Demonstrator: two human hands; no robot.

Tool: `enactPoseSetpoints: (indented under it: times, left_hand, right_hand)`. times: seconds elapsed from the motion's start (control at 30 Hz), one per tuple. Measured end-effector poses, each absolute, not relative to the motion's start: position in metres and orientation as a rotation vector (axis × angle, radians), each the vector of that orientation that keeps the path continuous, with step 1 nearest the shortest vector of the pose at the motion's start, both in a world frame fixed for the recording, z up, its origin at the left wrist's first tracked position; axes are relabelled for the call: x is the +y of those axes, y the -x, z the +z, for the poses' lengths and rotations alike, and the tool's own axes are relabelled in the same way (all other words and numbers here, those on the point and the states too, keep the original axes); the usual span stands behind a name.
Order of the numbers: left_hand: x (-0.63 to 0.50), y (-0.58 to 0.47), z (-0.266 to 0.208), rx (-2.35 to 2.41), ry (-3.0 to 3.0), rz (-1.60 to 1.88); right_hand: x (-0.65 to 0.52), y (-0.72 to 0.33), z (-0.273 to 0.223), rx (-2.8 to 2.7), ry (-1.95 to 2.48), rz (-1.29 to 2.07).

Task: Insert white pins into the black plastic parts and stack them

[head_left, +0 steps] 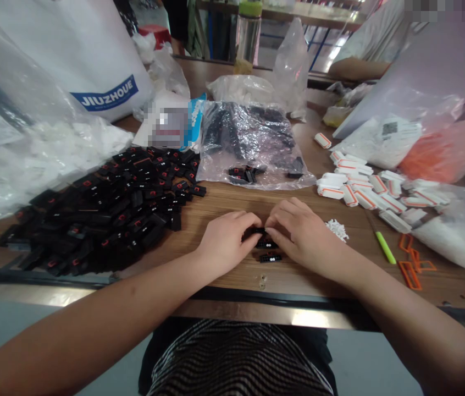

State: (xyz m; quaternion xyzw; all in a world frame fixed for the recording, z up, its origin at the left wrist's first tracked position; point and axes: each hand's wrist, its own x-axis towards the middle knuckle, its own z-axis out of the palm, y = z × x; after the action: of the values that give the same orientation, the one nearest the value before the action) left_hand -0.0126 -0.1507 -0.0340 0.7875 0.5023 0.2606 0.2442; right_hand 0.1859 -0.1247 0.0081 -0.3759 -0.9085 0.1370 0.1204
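At the front middle of the wooden table (232, 201), my left hand (226, 236) pinches a small black plastic connector housing (259, 231) between thumb and fingers. Opposite it, my right hand (298, 228) has its thumb and fingertips closed at the same piece; whether a tiny part is between them is hidden. Just below the fingertips lie two more black housings, one partly covered (266, 245) and one in full view (270, 258), each with white dots. Close to my right hand sits a small heap of tiny white pieces (337, 230).
A large pile of black housings (125, 209) spreads at left. Behind is a clear bag of black parts (253, 137). White parts with orange rings (366, 187), a green-handled tool (386, 247) and orange frames (411, 264) lie at right. Plastic bags flank both sides; another person's arm (358, 69) rests across.
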Motion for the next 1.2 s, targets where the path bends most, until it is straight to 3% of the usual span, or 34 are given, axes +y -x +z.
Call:
enactPoseSetpoints:
  times: [0.33,0.93,1.2]
  left_hand:
    - [-0.150,0.012,-0.033,1.360,-2.144,0.713]
    - [-0.150,0.013,-0.032,1.378,-2.124,0.704]
    - [-0.150,0.013,-0.031,1.364,-2.116,0.705]
  right_hand:
    - [-0.125,-0.183,0.008,-2.644,1.095,0.439]
    - [-0.136,-0.187,0.010,-2.740,1.022,0.071]
    - [-0.136,-0.181,0.010,-2.684,0.987,0.147]
